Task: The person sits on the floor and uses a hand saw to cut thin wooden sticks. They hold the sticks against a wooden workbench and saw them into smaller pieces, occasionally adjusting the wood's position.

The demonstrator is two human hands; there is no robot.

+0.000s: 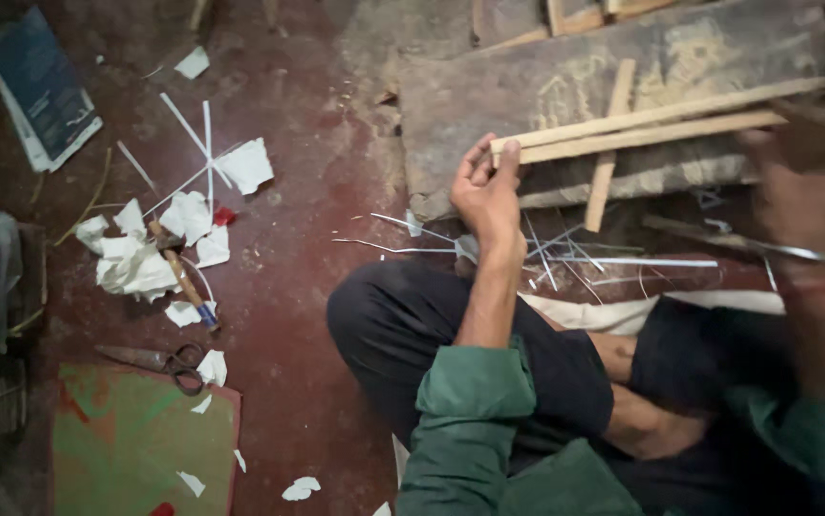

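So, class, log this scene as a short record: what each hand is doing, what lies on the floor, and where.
left hand: grips the end of two sticks
right hand: blurred, at the sticks' far end
floor left: scissors, paper scraps, book
floor centre: thin slivers
person: seated, green sleeves

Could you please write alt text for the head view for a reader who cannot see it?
A seated person's left hand grips the ends of two thin wooden sticks, while the blurred right hand is at their far end. Scissors and torn white paper scraps lie on the dark red floor.
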